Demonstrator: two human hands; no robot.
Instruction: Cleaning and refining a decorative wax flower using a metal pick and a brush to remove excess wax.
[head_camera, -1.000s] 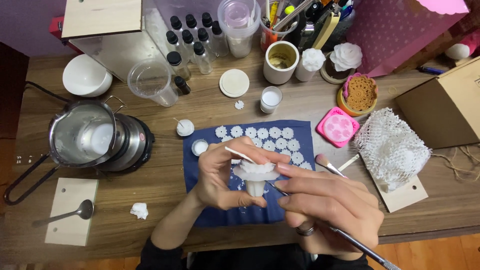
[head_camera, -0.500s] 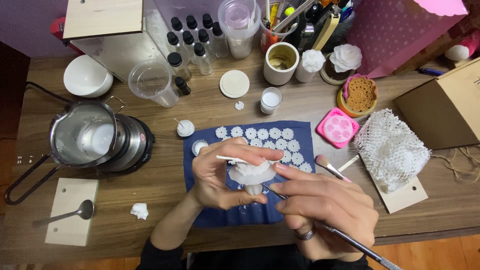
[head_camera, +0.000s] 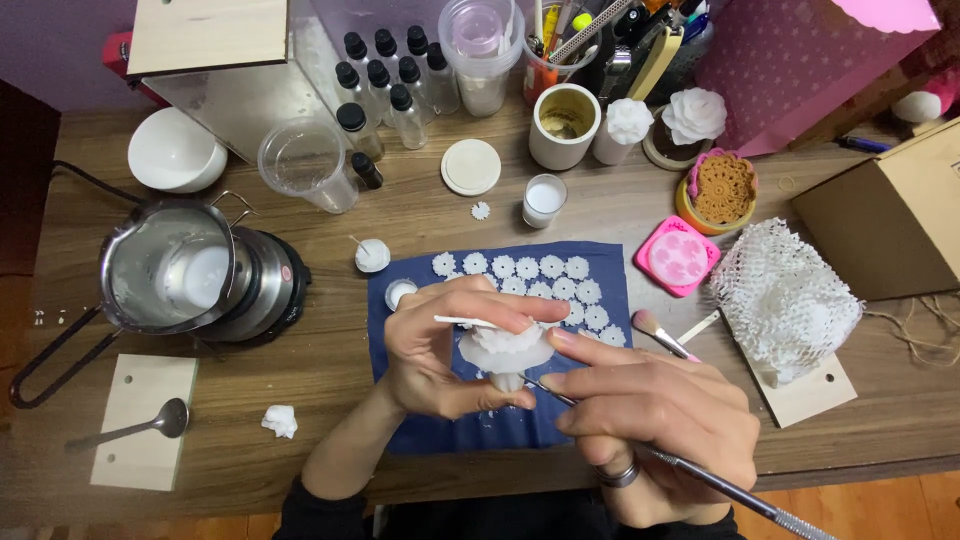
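Head view: cluttered wooden table (head_camera: 420, 470)

A metal pot (head_camera: 170, 275), white bowl (head_camera: 175, 155) and pink mould (head_camera: 678, 256) sit about.

left hand (head_camera: 440, 350) — bare | right hand (head_camera: 650, 410) — dark ring (head_camera: 618, 476) | black sleeves (head_camera: 330, 510)

pot (head_camera: 170, 275) left of cloth (head_camera: 600, 262); box (head_camera: 890, 215) right
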